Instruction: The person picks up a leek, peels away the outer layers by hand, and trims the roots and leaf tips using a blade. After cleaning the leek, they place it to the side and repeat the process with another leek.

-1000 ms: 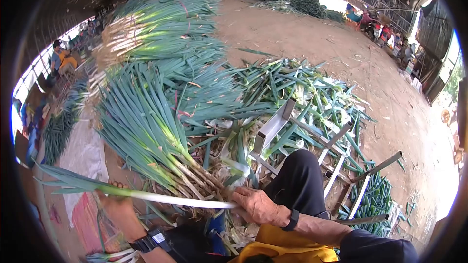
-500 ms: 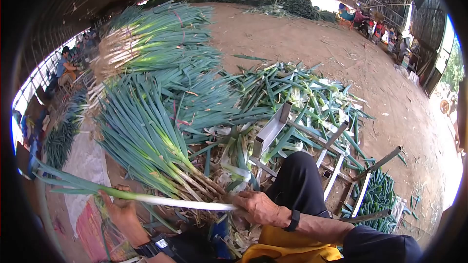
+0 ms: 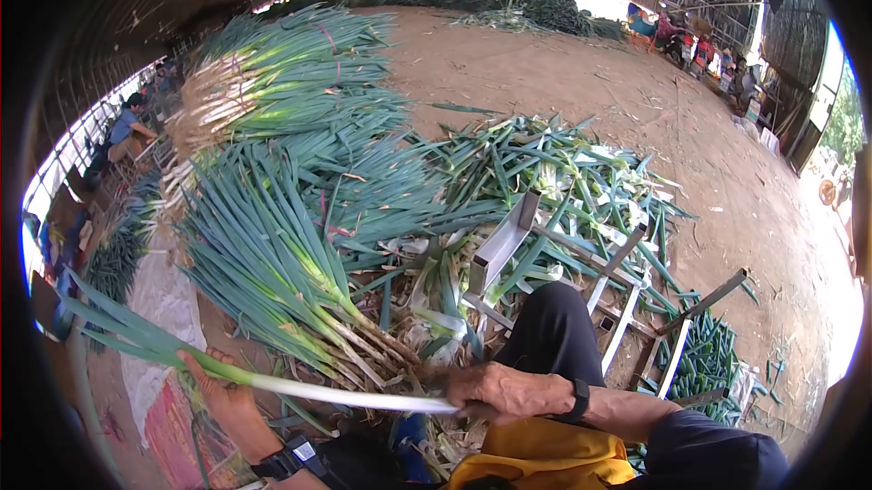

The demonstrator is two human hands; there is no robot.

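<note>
A long green onion (image 3: 354, 396) lies slantwise across the front, its white stalk bare and its green leaves pointing left. My left hand (image 3: 227, 399) is closed round the stalk where green turns to white. At the root end, my right hand (image 3: 509, 392) is closed on the onion's white tip, fingers pressed together. Just beyond the stalk sits a loose bunch of green onions (image 3: 272, 245), roots towards me and leaves fanned away to the upper left.
Tied bundles of onions (image 3: 300, 72) are stacked behind the bunch. Stripped leaves (image 3: 581, 172) lie heaped on the ground beside a metal frame (image 3: 622, 317). More cut leaves (image 3: 708, 354) lie at the right. A co-worker (image 3: 132, 131) sits at the far left.
My right hand has moved slightly right and down with the onion's root end. The stalk now slopes down more to the right. My left hand has hardly moved.
</note>
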